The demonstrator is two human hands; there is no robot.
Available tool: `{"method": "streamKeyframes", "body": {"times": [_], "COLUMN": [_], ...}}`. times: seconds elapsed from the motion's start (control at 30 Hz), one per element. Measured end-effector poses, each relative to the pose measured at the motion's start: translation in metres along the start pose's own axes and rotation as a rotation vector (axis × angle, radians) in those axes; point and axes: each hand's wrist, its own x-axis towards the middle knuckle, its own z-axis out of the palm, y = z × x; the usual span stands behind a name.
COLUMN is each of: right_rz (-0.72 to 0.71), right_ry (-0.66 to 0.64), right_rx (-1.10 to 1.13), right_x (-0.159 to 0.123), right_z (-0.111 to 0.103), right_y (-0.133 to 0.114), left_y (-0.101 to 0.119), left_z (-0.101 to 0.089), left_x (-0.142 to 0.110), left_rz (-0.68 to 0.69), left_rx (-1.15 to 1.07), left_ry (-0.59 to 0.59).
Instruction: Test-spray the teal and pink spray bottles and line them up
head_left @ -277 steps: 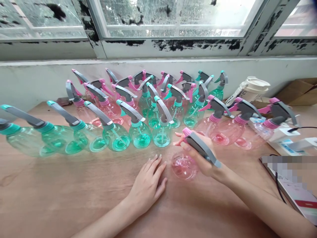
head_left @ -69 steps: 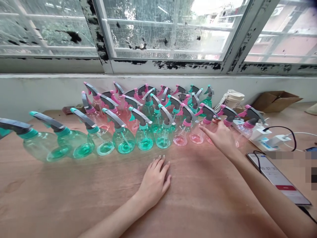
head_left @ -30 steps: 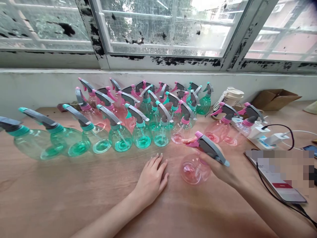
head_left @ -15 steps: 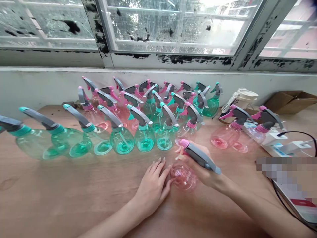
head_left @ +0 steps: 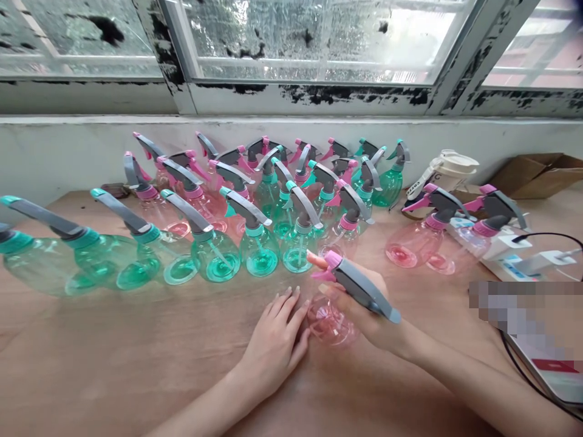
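My right hand (head_left: pixel 371 303) is wrapped round the neck of a pink spray bottle (head_left: pixel 330 325) with a grey and pink trigger head. The bottle's base is at the table surface, and its neck is partly hidden by my fingers. One fingertip sticks out past the pink nozzle. My left hand (head_left: pixel 276 331) lies flat on the wooden table (head_left: pixel 136 358), fingers stretched out, just left of the bottle's base. Behind them stands a front row of green spray bottles (head_left: pixel 259 252), with another pink spray bottle (head_left: pixel 344 233) at its right end.
More pink and green bottles crowd toward the wall. Two pink spray bottles (head_left: pixel 412 243) stand apart at right, by a white power strip (head_left: pixel 505 261) with cables. Farther back are a lidded cup (head_left: pixel 453 167) and a brown paper bag (head_left: pixel 537 173). A partly blurred laptop (head_left: pixel 558 379) lies at the right edge.
The view has shifted slightly, so most things sit a little further left or higher. A finger of my right hand now extends beside the nozzle. My left hand stays flat.
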Motion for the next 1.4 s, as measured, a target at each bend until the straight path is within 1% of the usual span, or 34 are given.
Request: {"method": "streamKeyframes", "body": {"times": [0.2, 0.4, 0.57, 0.77, 0.93, 1.03, 1.1, 1.2, 1.3, 1.4], "right_rz": [0.062, 0.040, 0.108, 0.051, -0.028, -0.049, -0.038, 0.027, 0.061, 0.059], "right_ry": [0.006, 0.036, 0.017, 0.026, 0.058, 0.038, 0.007, -0.017, -0.009, 0.004], "right_rx": [0.022, 0.020, 0.025, -0.054, -0.141, -0.140, -0.109, -0.066, -0.059, -0.054], "right_x": [0.0003, 0.0004, 0.0026, 0.0047, 0.0036, 0.0037, 0.0042, 0.0040, 0.0017, -0.0007], "right_z": [0.0008, 0.0005, -0.0002, -0.0016, -0.0037, -0.0059, -0.0072, -0.0079, -0.0066, -0.0048], "right_y": [-0.0036, -0.0037, -0.0064, -0.0049, -0.0046, -0.0040, -0.0031, -0.0009, 0.0019, 0.0029], "left_y": [-0.0009, -0.0003, 0.0003, -0.0005, 0.0000, 0.0003, 0.0003, 0.0006, 0.0012, 0.0014], "left_z": [-0.0003, 0.0005, -0.0002, 0.0016, 0.0010, 0.0013, 0.0016, 0.0012, 0.0000, -0.0004], "left_x": [-0.0006, 0.0004, 0.0002, -0.0010, -0.0015, -0.0016, -0.0017, -0.0015, -0.0012, -0.0012], "left_rz": [0.007, 0.010, 0.009, 0.011, 0.007, 0.004, 0.001, -0.008, -0.015, -0.011], "left_rx": [0.005, 0.008, 0.017, 0.009, 0.024, 0.021, 0.011, -0.007, -0.009, -0.002], "left_ry": [0.002, 0.005, -0.008, 0.003, -0.020, -0.025, -0.023, -0.019, -0.028, -0.033]}}
